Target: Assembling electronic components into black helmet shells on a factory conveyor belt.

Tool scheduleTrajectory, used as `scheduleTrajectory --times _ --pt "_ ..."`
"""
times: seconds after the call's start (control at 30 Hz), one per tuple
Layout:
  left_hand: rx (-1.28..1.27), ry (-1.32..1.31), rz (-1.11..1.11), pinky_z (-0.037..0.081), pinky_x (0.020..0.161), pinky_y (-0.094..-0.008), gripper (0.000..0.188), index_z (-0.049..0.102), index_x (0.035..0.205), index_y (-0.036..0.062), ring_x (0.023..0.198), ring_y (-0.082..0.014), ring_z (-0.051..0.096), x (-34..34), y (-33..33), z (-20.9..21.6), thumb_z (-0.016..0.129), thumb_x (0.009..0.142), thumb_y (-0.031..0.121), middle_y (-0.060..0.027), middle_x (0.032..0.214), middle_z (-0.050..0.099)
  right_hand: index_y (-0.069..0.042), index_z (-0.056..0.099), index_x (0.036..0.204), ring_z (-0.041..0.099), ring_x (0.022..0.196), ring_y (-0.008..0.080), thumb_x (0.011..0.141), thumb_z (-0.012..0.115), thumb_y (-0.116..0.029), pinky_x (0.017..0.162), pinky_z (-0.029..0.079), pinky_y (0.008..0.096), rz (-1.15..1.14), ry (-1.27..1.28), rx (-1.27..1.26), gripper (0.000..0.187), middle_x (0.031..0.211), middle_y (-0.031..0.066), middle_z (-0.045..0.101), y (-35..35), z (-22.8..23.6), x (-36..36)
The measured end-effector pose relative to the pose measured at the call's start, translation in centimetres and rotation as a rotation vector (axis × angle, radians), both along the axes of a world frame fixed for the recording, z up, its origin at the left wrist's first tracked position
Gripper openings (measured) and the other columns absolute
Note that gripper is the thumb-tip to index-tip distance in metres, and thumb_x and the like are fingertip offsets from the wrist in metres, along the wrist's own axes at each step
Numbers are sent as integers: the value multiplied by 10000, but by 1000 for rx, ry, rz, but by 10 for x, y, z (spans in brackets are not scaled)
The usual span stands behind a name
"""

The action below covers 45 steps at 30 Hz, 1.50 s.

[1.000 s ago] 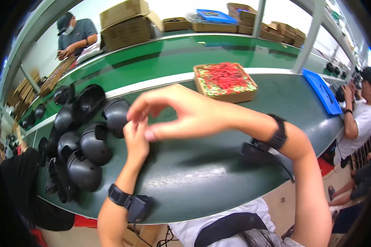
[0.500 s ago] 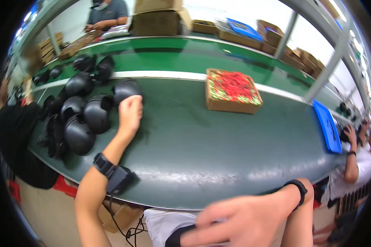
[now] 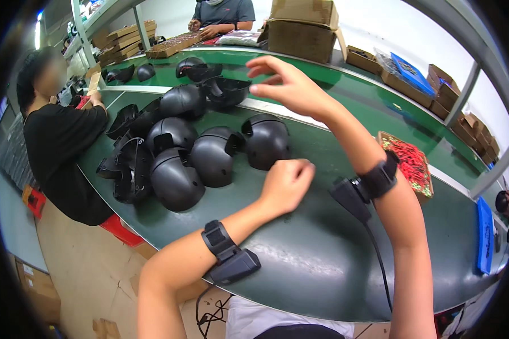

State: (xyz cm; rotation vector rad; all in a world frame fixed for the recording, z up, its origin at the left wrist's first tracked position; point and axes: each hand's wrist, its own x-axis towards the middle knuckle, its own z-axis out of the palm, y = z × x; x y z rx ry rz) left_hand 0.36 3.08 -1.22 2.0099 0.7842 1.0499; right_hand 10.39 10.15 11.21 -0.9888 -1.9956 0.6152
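Several glossy black dome-shaped plastic shells with cut-outs lie grouped on the left half of the green table. My left hand (image 3: 289, 185) is curled closed low over the table, just in front of the rightmost shell (image 3: 267, 142); its palm side is hidden, so anything inside it does not show. My right hand (image 3: 291, 85) reaches across to the far side, its fingers apart and holding nothing visible. It hovers close to the right end of an upturned shell (image 3: 226, 91), above the pale strip along the table's far edge.
A small carton of red and green parts (image 3: 404, 161) is partly behind my right forearm. At the right edge lies a blue tray (image 3: 484, 234). One person in black (image 3: 62, 152) sits left, another (image 3: 226, 17) works across the belt. Cables run from both wrist devices.
The view has swung left. My right hand has risen from near my lap to the far side by the shells. My left hand is now on the near side of the rightmost shell, still curled.
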Motion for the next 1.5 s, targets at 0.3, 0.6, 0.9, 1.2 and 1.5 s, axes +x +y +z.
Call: scheduleTrajectory --times 0.3,0.6,0.9,1.2,1.5 --pt "-233 -161 78 467 614 -439 209 597 771 -49 722 -433 597 1 6 -1 515 822 137 -241 680 591 -50 611 1147 656 928 254 742 666 -140 835 507 345 -108 -946 10 418 989 115 693 110 -28 -51" --pt "-78 -181 -3 465 602 -427 218 628 798 -19 749 -433 601 5 8 -7 534 829 174 -264 725 572 -72 718 946 666 911 190 739 521 -30 823 510 329 91 -673 3 289 924 85 711 69 -21 -43" --pt "-259 -116 -146 363 489 -217 285 496 696 116 541 -53 416 -14 22 0 537 942 256 52 625 432 -140 634 1175 616 1028 270 779 521 -135 887 478 364 -113 -610 284 412 1119 94 658 -149 39 24" --pt "-322 -112 -246 269 506 -233 352 377 661 135 530 -59 296 -21 72 -21 491 974 250 49 604 316 81 608 999 625 865 415 818 492 -14 784 502 416 -496 -485 352 235 869 281 640 -433 24 145" --pt "-179 46 -146 295 489 -224 349 375 666 128 516 -64 328 -23 90 -13 470 977 255 29 598 354 -42 645 1047 632 887 285 834 481 -69 789 496 373 -846 -389 176 271 957 138 666 -478 -68 230"
